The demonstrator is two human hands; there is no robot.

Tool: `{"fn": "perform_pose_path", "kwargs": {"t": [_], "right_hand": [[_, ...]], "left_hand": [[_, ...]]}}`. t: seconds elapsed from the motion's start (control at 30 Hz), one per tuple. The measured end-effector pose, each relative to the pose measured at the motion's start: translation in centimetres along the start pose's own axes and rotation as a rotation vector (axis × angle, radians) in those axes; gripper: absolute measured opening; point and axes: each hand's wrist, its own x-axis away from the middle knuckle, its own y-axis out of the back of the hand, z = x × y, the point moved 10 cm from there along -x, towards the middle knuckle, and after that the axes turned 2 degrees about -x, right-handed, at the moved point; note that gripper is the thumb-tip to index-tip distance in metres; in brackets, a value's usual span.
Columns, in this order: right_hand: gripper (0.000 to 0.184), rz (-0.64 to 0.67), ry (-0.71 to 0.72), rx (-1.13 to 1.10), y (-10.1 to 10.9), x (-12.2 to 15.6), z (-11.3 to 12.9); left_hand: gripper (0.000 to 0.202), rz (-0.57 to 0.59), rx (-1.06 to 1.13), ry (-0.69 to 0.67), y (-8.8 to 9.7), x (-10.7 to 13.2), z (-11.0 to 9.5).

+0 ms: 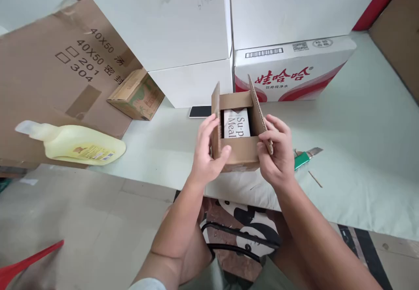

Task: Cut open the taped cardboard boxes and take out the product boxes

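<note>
Printed packet [237,124] partly hidden, red object [32,258] cut off

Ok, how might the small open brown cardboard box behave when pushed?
The brown cardboard box will probably feel stiff, given its square shape. Its thin raised flaps may bend. The white printed package inside could shift, given the gap beside it.

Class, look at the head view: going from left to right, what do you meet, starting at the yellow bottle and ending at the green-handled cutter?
Yellow bottle, small printed carton, left hand, open cardboard box, right hand, green-handled cutter.
</note>
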Motion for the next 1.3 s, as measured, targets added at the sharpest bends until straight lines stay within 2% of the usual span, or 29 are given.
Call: {"fn": "perform_pose_path", "kwargs": {"t": [0.1, 0.2, 0.33, 0.5, 0.57, 0.7, 0.8, 0.9, 1.03, 1.13, 1.2, 1.27, 1.3], "right_hand": [[0.026, -0.001, -0.031, 0.029, 0.6, 0.0, -0.2], [0.023, -0.015, -0.055, 0.062, 1.1, -0.2, -0.5], [0.021, -0.002, -0.083, 0.088, 0.7, -0.3, -1.0], [0.026, -0.014, -0.261, 0.139, 0.6, 0.6, -3.6], [0.03, -0.058, -0.332, 0.149, 1.1, 1.2, -4.5], [0.036, -0.13, -0.491, 0.141, 1.9, 2.2, -5.4], [0.044, -0.111, -0.559, 0.173, 1.7, 2.3, -4.7], [0.045, -0.079, -0.564, 0.185, 1.2, 2.1, -3.5], [0.049, 0.054, -0.482, 0.238, 0.3, 1.4, -2.0], [0.064, 0.118, -0.311, 0.374, 0.6, -0.7, 1.1], [0.055, 0.175, -0.099, 0.525, -0.1, -3.0, 4.8], [0.032, 0.331, 0.111, 0.648, -3.0, -4.9, 8.2], [0.025, 0.471, 0.156, 0.692, -5.1, -5.4, 8.8]], "left_hand": [[0.052, -0.244, 0.194, 0.045, 1.9, 0.9, 1.6], [0.035, -0.442, 0.26, 0.09, 3.5, 2.0, 3.0], [0.012, -0.558, 0.278, 0.116, 4.4, 2.7, 4.4], [0.018, -0.647, 0.252, 0.059, 4.9, 3.1, 5.8], [0.021, -0.638, 0.218, 0.06, 4.7, 3.3, 6.2], [0.024, -0.52, 0.104, 0.045, 4.0, 3.3, 6.0], [0.024, -0.428, 0.035, -0.009, 3.6, 3.1, 5.1], [0.025, -0.348, -0.012, -0.048, 3.3, 2.6, 4.5], [0.023, -0.347, -0.006, -0.08, 3.4, 2.2, 4.1], [0.021, -0.321, -0.002, -0.097, 3.0, 1.9, 3.6], [0.02, -0.297, 0.0, -0.101, 2.6, 1.7, 3.2], [0.019, -0.297, 0.016, -0.098, 2.4, 1.6, 2.9], [0.019, -0.307, 0.024, -0.097, 2.4, 1.5, 2.8]]}}
